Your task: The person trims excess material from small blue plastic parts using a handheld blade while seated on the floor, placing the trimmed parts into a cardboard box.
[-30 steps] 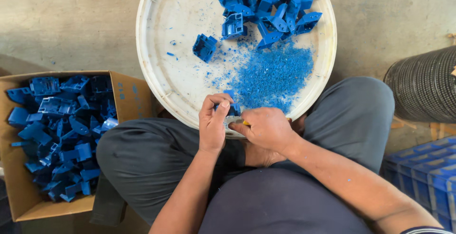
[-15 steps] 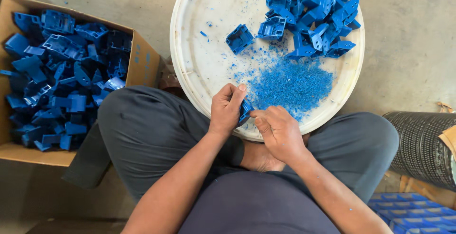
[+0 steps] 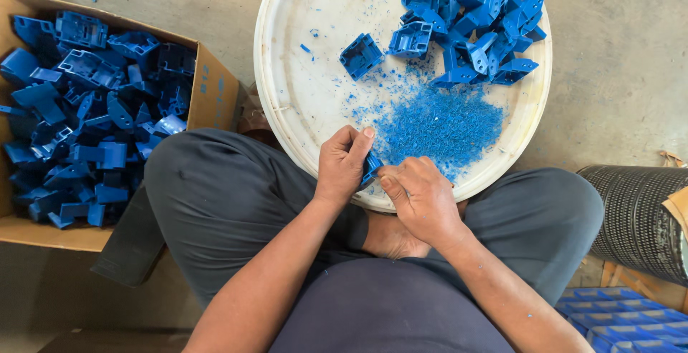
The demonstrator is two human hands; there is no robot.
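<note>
Directly in front of my crossed legs sits a large round white tray (image 3: 301,109), and everything else is placed around it. It lies flat on the concrete floor with its near rim touching my shins, probably so that what falls from my hands lands inside it.

Left of the tray, just beside its rim, stands an open cardboard box (image 3: 215,98) filled with blue plastic parts (image 3: 86,116), close enough to reach without leaning. Right of the tray, well apart from it, a dark ribbed cylinder (image 3: 634,217) lies on the floor, and blue bins (image 3: 623,317) show at the lower right corner.

On the far right of the tray rests a heap of blue moulded pieces (image 3: 476,23), with one single piece (image 3: 360,55) lying apart toward the tray's middle. Nearer me spreads a patch of fine blue shavings (image 3: 441,127). The left half of the tray is bare white, giving open room.

Over the tray's near rim, my left hand (image 3: 342,163) is curled closed around a small blue part (image 3: 370,167), thumb raised. My right hand (image 3: 421,197) is closed with fingertips pressed against that part; I cannot tell whether it holds a tool.
</note>
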